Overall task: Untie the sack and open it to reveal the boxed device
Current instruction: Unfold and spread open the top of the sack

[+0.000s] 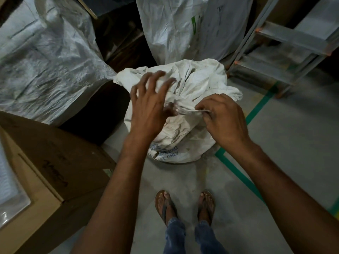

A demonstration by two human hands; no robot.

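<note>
A white woven sack (pixel 185 136) with blue print near its base stands on the grey floor in front of my feet. Its neck is bunched and crumpled at the top. My right hand (pixel 222 118) pinches a thin tie strip (pixel 189 111) that runs across the gathered neck. My left hand (pixel 150 103) hovers over the sack's left side with fingers spread and slightly blurred, holding nothing. The sack's contents are hidden.
A large cardboard box (pixel 42 180) sits at the lower left. Big white sacks stand at the back left (pixel 45 57) and back centre (pixel 183 28). A metal rack (pixel 284 43) is at the right. Green tape lines (pixel 236 169) mark the floor.
</note>
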